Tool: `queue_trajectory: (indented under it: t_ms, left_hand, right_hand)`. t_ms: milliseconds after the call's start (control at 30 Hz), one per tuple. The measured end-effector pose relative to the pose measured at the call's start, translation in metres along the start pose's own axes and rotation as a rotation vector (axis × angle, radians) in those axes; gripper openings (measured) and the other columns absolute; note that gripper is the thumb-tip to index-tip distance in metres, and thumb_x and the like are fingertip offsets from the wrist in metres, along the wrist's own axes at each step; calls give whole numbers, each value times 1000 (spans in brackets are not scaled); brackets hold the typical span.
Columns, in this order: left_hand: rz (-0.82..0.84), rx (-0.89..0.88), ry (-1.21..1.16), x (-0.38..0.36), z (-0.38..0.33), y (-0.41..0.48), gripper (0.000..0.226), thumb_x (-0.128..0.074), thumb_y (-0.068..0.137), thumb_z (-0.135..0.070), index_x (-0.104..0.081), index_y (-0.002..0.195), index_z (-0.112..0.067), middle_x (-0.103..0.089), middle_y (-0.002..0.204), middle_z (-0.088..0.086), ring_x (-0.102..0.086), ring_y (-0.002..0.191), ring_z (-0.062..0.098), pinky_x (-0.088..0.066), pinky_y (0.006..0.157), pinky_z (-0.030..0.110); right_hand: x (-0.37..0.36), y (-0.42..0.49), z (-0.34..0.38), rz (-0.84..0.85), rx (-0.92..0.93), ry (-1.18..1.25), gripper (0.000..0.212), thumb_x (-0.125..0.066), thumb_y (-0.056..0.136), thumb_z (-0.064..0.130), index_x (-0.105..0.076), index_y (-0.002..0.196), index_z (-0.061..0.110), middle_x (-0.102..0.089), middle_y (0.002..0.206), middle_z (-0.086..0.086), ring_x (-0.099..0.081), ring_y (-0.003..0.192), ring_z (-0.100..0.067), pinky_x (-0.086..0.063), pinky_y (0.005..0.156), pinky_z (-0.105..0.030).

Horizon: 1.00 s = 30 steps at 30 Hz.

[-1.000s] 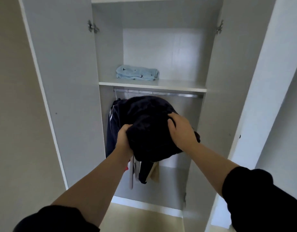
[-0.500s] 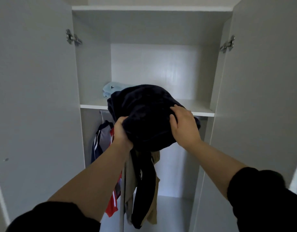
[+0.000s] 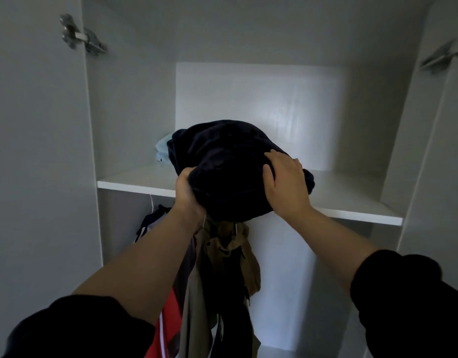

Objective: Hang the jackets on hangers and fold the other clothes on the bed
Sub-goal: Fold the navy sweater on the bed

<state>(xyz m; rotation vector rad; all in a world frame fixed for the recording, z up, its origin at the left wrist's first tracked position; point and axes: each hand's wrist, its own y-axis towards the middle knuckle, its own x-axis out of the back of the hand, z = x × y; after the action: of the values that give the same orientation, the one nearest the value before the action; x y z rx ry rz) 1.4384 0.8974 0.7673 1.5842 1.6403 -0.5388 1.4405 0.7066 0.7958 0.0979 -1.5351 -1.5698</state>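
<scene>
Dark folded bundle: has been lifted from rail height to the shelf edge, near the light blue cloth | meaning: folding looks done (only setting down is left) | left grip: curled under the bundle, arm stretched up | right grip: fingers bent over its right side.

Dark navy folded cloth bundle raised from hanging-rail height up to the white wardrobe shelf; its far part is now over the shelf's front edge. Left hand and right hand rose with it, same grip on either side. Light blue folded cloth now mostly hidden behind the bundle. Person closer to the wardrobe, which fills the view; hanging jackets now sit below the bundle.
</scene>
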Motion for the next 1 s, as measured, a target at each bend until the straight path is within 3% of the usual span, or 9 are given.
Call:
queue_trajectory:
  t_ms: [133, 333, 400, 567, 667, 733, 800, 900, 1000]
  left_hand:
    - [-15, -19, -2, 28, -23, 50, 40, -45, 89, -21, -57, 126, -10, -61, 114, 14, -54, 116, 35, -45, 100, 45]
    - [-49, 92, 211, 55, -90, 118, 43, -39, 93, -35, -61, 124, -14, -62, 125, 16, -56, 115, 35, -49, 94, 45]
    - [-99, 162, 358, 65, -113, 141, 46, -33, 96, -39, -63, 121, -14, -64, 117, 16, -60, 105, 35, -51, 86, 44]
    - [-163, 344, 638, 95, -156, 183, 56, -42, 91, -54, -71, 79, -8, -70, 74, 14, -68, 62, 29, -55, 60, 36]
    - [-197, 325, 955, 103, -179, 195, 40, -45, 97, -32, -64, 73, -6, -68, 68, 12, -65, 51, 26, -51, 40, 28]
    - [-246, 251, 1280, 101, -196, 203, 19, -45, 98, -15, -55, 84, -7, -60, 85, 10, -59, 65, 25, -50, 53, 27]
    - [-272, 190, 1561, 87, -214, 208, 11, -47, 98, -12, -54, 92, -5, -56, 102, 15, -55, 84, 28, -46, 67, 32]
    - [-207, -79, 1918, 48, -236, 212, 30, -49, 97, -16, -56, 118, 5, -49, 134, 22, -50, 116, 36, -43, 88, 39]
    - [5, -224, 2125, 11, -234, 211, 46, -38, 102, -27, -42, 142, -4, -33, 152, 14, -31, 138, 28, -26, 109, 32]
  right_hand:
    - [-45, 29, -1, 23, 69, -26, 39, -41, 99, 20, -48, 136, 7, -50, 139, -9, -43, 131, -25, -15, 117, -45]
    - [-109, 71, 13, 5, 58, -65, 40, -38, 100, 23, -47, 137, 11, -55, 133, -5, -47, 125, -23, -9, 117, -48]
    - [-130, 86, 18, 4, 39, -50, 39, -35, 100, 25, -50, 135, 14, -60, 127, -4, -49, 121, -22, -9, 118, -48]
    - [-162, 115, 24, -150, -34, -24, 42, -30, 97, 29, -67, 106, 11, -70, 96, -5, -60, 93, -24, -14, 114, -42]
    - [-168, 129, 15, -28, -215, 69, 41, -34, 100, 31, -68, 87, 11, -69, 85, -8, -61, 82, -27, -38, 98, -38]
    - [-175, 131, 12, 184, -287, 167, 41, -33, 101, 36, -68, 97, 15, -69, 98, -8, -59, 88, -23, -40, 79, -29]
    - [-183, 130, 14, 283, -267, 203, 39, -32, 102, 34, -61, 123, 17, -64, 119, -8, -57, 104, -23, -37, 83, -24]
    - [-193, 132, 24, 260, -230, 219, 37, -34, 102, 32, -59, 125, 18, -64, 120, -9, -57, 106, -25, -38, 83, -25]
    - [-205, 134, 38, 235, -219, 187, 36, -35, 100, 36, -61, 119, 19, -66, 110, -11, -57, 100, -27, -44, 84, -33]
